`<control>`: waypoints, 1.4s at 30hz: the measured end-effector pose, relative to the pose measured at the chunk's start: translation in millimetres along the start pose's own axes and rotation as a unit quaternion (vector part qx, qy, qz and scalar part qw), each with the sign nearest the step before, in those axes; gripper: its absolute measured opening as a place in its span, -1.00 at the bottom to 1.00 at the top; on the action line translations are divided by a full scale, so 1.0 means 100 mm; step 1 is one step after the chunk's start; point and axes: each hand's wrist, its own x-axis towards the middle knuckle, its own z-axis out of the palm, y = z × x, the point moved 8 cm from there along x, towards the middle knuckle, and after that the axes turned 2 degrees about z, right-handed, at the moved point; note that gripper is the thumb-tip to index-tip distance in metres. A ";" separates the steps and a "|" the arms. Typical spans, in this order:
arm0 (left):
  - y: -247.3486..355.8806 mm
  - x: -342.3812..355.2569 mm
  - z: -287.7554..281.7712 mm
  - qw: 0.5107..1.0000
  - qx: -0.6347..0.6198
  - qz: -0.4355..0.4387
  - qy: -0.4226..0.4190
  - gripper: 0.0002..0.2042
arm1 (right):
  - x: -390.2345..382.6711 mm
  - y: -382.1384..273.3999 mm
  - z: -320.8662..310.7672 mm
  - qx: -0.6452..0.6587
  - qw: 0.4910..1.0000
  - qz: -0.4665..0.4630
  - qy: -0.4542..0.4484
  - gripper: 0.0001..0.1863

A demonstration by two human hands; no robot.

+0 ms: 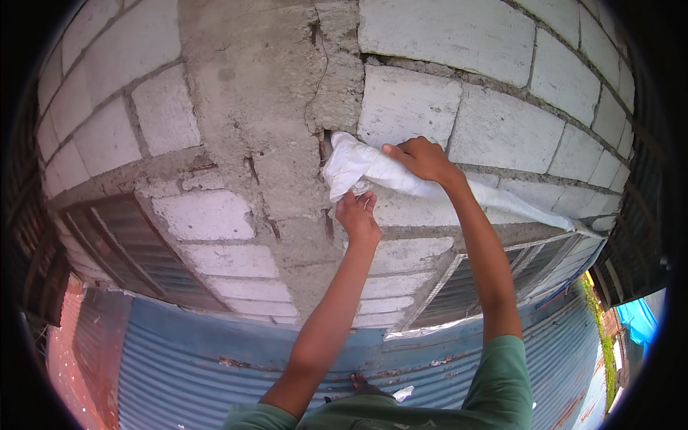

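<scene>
A long white cloth point(401, 176), twisted into a loose roll, runs along the block wall from a concrete column out to the right. Its bunched left end hangs in folds beside a small dark gap point(327, 136) in the column's edge. My left hand point(357, 217) is below this end, its fingers closed on the cloth's lower edge. From above, my right hand point(423, 159) grips the roll a little farther right, thumb pointing left. The fingertips behind the cloth are hidden.
The rough concrete column point(251, 93) has cracks and rusty bars showing. Louvred windows point(136, 240) sit low in the wall on both sides. Below lies a blue corrugated metal roof point(215, 380), where a bare foot point(358, 381) shows. A bright blue tarp point(638, 319) is at far right.
</scene>
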 end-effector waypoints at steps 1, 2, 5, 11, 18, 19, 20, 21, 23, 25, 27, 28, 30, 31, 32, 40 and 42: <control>0.26 0.00 -0.04 0.996 -0.003 0.089 -0.016 -0.76 | -0.06 -0.08 -0.08 -0.055 0.998 -0.017 0.034 -0.09; 0.51 -0.02 -0.09 0.986 0.014 0.166 -0.015 -0.77 | -0.22 -0.30 -0.15 -0.023 0.983 -0.115 0.141 -0.20; 1.06 -0.23 0.17 0.918 0.057 0.358 -0.162 -0.75 | -0.54 -0.88 -0.05 0.022 0.903 -0.330 0.275 -0.39; 0.95 -0.20 0.72 0.893 0.165 0.190 -0.373 -0.71 | -0.40 -0.70 -0.22 0.170 0.861 -0.388 0.282 -0.68; 0.27 -0.11 0.09 0.942 0.239 0.057 -0.227 -0.63 | 0.07 0.25 -0.03 -0.001 0.985 -0.143 0.099 -0.68; 0.03 -0.12 0.08 0.945 0.236 -0.004 -0.225 -0.65 | 0.11 0.33 0.06 0.039 0.990 -0.116 0.063 -0.55; -0.19 -0.15 0.10 0.943 0.226 -0.054 -0.237 -0.66 | 0.15 0.39 0.15 0.079 0.994 -0.076 0.029 -0.41; -0.33 -0.16 0.12 0.952 0.174 -0.091 -0.234 -0.66 | 0.18 0.45 0.23 0.119 0.992 -0.030 -0.002 -0.26; -0.51 -0.20 0.27 0.954 0.040 -0.132 -0.266 -0.67 | 0.17 0.35 0.20 0.107 0.993 -0.048 0.008 -0.11; -0.52 -0.16 0.27 0.966 0.007 -0.114 -0.231 -0.73 | 0.11 0.28 0.19 0.028 0.999 -0.018 -0.019 -0.09; -0.45 -0.11 0.13 0.982 -0.042 -0.124 -0.135 -0.77 | 0.01 0.23 0.14 -0.106 0.991 0.042 -0.074 -0.18; -0.22 -0.09 0.12 0.987 -0.074 -0.034 -0.136 -0.78 | -0.09 0.06 0.01 -0.134 0.991 -0.008 0.018 -0.24; 0.23 -0.10 0.01 0.986 -0.068 0.105 -0.110 -0.79 | -0.45 -0.27 -0.17 -0.178 0.956 -0.105 0.209 -0.34; 0.49 -0.17 -0.01 0.973 -0.048 0.192 -0.117 -0.78 | -0.61 -0.42 -0.21 -0.141 0.941 -0.162 0.263 -0.45; 0.63 -0.24 0.05 0.964 -0.007 0.228 -0.139 -0.79 | -0.70 -0.60 -0.16 -0.129 0.923 -0.240 0.272 -0.46; 0.81 -0.52 0.77 0.892 0.175 0.208 -0.362 -0.73 | -0.45 -0.59 -0.13 0.179 0.896 -0.356 0.195 -0.54; 0.78 -0.60 0.63 0.884 0.178 0.302 -0.310 -0.72 | -0.43 -0.44 -0.19 0.160 0.886 -0.350 0.260 -0.54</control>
